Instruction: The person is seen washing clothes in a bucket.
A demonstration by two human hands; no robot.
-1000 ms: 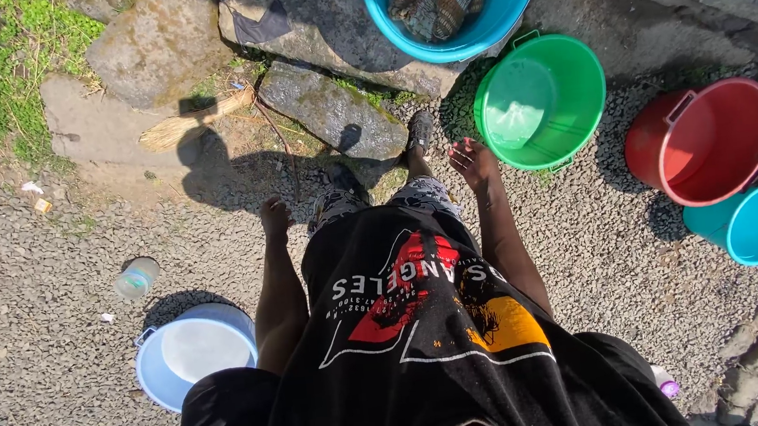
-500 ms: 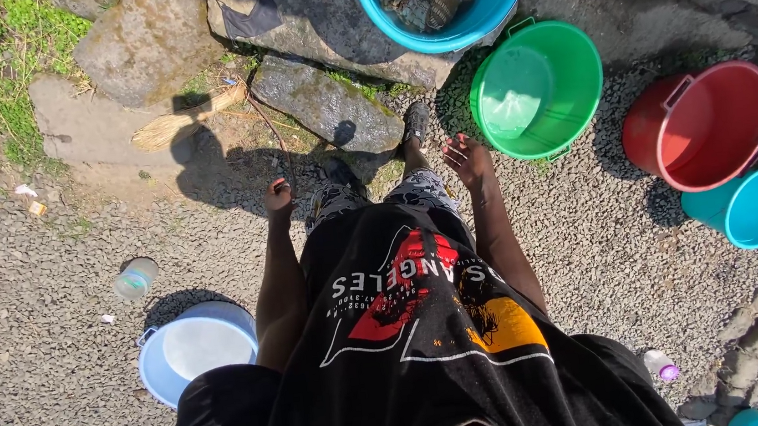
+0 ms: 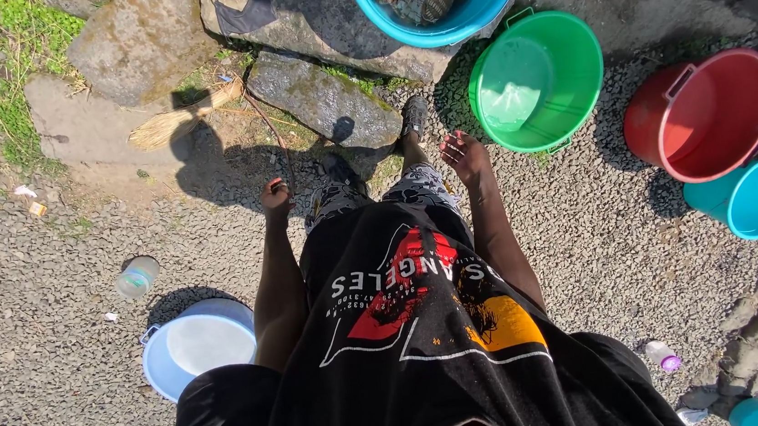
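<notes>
Fingers of right hand (image 3: 465, 155) spread nr green bucket (image 3: 569, 87), rim up.

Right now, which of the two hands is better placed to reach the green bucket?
Probably the right hand. It hangs open beside the green bucket, with only bare gravel between them. The left hand is curled and lies farther off, on the other side of the legs, nearer the pale blue bucket.

No packages, labels, signs or screens
</notes>
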